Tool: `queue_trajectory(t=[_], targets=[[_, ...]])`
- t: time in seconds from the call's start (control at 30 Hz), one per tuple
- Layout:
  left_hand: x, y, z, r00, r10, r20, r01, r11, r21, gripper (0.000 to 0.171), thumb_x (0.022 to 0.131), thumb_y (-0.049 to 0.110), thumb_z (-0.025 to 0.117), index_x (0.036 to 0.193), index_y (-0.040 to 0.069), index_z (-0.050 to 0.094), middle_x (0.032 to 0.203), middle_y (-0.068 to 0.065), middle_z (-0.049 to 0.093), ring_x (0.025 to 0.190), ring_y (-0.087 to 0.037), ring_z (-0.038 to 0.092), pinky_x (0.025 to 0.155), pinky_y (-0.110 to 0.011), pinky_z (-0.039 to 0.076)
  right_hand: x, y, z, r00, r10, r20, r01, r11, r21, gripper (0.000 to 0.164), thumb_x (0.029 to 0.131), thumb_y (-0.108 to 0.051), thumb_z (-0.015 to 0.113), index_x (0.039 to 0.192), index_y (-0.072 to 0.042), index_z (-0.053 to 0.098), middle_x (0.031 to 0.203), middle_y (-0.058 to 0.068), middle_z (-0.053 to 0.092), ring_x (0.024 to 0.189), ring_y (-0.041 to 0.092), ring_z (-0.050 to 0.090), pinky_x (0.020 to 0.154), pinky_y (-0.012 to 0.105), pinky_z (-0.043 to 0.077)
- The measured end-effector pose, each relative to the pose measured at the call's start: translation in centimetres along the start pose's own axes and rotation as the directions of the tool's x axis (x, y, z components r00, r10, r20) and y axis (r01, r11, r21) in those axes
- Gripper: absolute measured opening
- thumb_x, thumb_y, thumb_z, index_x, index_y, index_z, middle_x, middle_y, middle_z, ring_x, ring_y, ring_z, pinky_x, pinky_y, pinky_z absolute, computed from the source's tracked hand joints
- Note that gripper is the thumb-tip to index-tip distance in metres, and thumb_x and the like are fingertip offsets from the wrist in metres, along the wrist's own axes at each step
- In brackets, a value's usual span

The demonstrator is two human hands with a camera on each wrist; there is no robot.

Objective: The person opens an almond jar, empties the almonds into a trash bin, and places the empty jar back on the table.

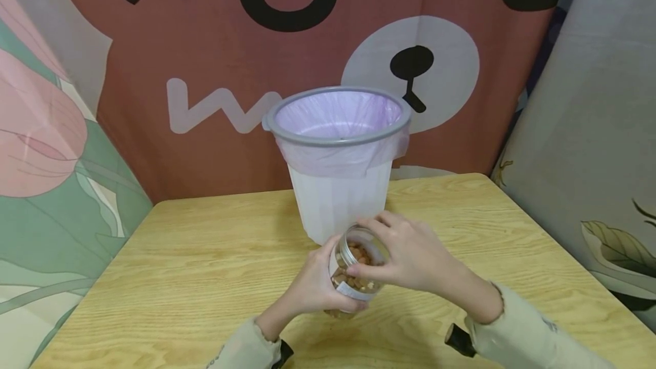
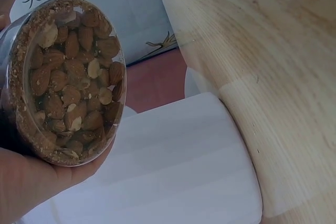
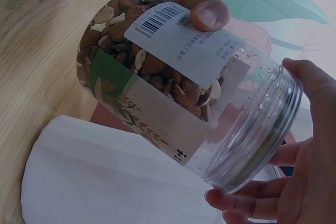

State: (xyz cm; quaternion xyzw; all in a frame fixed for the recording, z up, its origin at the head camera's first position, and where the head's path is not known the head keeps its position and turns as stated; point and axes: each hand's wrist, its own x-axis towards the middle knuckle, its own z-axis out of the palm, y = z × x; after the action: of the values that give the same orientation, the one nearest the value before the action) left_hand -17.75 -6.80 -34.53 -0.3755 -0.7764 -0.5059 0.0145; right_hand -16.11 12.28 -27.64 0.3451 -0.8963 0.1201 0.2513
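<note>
A clear plastic jar of almonds (image 1: 353,291) is held tilted over the front part of the table, just before the bin. My left hand (image 1: 315,283) wraps round its body, and that thumb presses the white barcode label (image 3: 178,45) in the right wrist view. My right hand (image 1: 417,255) grips the jar's clear, ridged top end (image 3: 257,129), thumb on one side and fingers on the other. Through the jar's bottom, the left wrist view shows packed almonds (image 2: 73,82) and brown crumbs round the edge. Part of the body is hidden behind both hands.
Behind the jar, a white bin (image 1: 340,198) with a grey rim and a purple liner bag (image 1: 343,158) stands on the wood-grain table (image 1: 205,261). Printed cloth (image 1: 205,33) hangs behind the table and along both sides.
</note>
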Motion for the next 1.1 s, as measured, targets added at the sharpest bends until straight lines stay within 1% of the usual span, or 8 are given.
queue_trajectory(t=[0.17,0.4,0.5,0.57,0.7,0.8,1.0,1.1], targets=[[-0.1,0.0,0.0,1.0,-0.005,-0.001,0.005,1.0,0.025,0.086,0.058,0.023,0.083,0.129,0.012,0.036,0.103,0.002,0.057,0.086,-0.01,0.056,0.071,-0.026,0.048,0.0,0.3,0.1,0.999,-0.047,0.009,0.047,0.999,0.023,0.064,0.072,-0.061,0.057,0.114,-0.014,0.059,0.094,0.0,0.057,0.072,0.011,0.055,0.047,0.018,0.039],[-0.1,0.0,0.0,1.0,-0.014,-0.006,0.014,0.999,0.036,0.087,0.057,0.024,0.083,0.13,0.013,0.036,0.104,0.004,0.056,0.087,-0.01,0.056,0.072,-0.026,0.048,0.0,0.7,-0.1,0.99,-0.127,0.061,0.12,0.987,0.111,0.064,0.07,-0.048,0.063,0.123,-0.014,0.052,0.11,0.001,0.053,0.095,0.014,0.052,0.065,0.031,0.048],[-0.1,0.0,0.0,1.0,-0.011,-0.003,0.011,0.999,0.04,0.088,0.057,0.024,0.083,0.13,0.012,0.036,0.105,0.002,0.057,0.088,-0.01,0.056,0.072,-0.026,0.048,0.0,1.0,-0.2,0.977,-0.2,0.068,0.186,0.967,0.172,0.064,0.069,-0.04,0.065,0.125,-0.012,0.05,0.117,0.002,0.05,0.102,0.015,0.049,0.075,0.036,0.047],[-0.1,1.0,-0.2,1.0,-0.026,0.002,0.026,0.999,0.043,0.088,0.057,0.02,0.082,0.13,0.008,0.035,0.105,-0.001,0.057,0.088,-0.01,0.056,0.073,-0.026,0.047,-0.1,1.3,-0.2,0.966,-0.25,0.063,0.234,0.952,0.2,0.065,0.068,-0.035,0.065,0.126,-0.011,0.048,0.119,0.003,0.048,0.105,0.016,0.047,0.08,0.038,0.045],[0.0,0.9,-0.2,0.999,-0.036,0.007,0.035,0.998,0.051,0.088,0.057,0.021,0.082,0.131,0.009,0.035,0.106,-0.002,0.057,0.088,-0.011,0.055,0.073,-0.025,0.047,-0.1,1.6,-0.1,0.947,-0.317,0.043,0.3,0.928,0.222,0.068,0.064,-0.028,0.066,0.127,-0.008,0.046,0.124,0.006,0.045,0.11,0.018,0.044,0.084,0.039,0.043],[0.0,-0.2,0.0,1.0,-0.018,0.004,0.018,0.998,0.059,0.089,0.057,0.026,0.083,0.131,0.012,0.035,0.106,0.0,0.057,0.089,-0.01,0.055,0.073,-0.026,0.048,-0.1,1.7,-0.1,0.94,-0.34,0.037,0.323,0.917,0.234,0.07,0.063,-0.025,0.066,0.127,-0.007,0.046,0.126,0.006,0.043,0.112,0.019,0.043,0.085,0.04,0.043],[0.2,-0.2,0.1,1.0,-0.009,0.002,0.009,0.998,0.07,0.087,0.057,0.026,0.083,0.129,0.012,0.037,0.104,-0.001,0.057,0.087,-0.01,0.056,0.072,-0.026,0.048,-0.1,1.8,-0.2,0.935,-0.351,0.04,0.332,0.911,0.243,0.071,0.06,-0.025,0.066,0.126,-0.007,0.046,0.129,0.005,0.041,0.114,0.018,0.042,0.086,0.04,0.042],[0.3,-0.3,0.1,1.0,0.021,-0.002,-0.021,0.998,0.064,0.088,0.057,0.027,0.082,0.13,0.012,0.036,0.105,0.0,0.057,0.088,-0.01,0.056,0.072,-0.025,0.048,-0.1,1.7,-0.3,0.942,-0.331,0.057,0.309,0.92,0.241,0.071,0.066,-0.032,0.068,0.129,-0.01,0.043,0.133,0.005,0.038,0.117,0.017,0.038,0.088,0.041,0.04]])
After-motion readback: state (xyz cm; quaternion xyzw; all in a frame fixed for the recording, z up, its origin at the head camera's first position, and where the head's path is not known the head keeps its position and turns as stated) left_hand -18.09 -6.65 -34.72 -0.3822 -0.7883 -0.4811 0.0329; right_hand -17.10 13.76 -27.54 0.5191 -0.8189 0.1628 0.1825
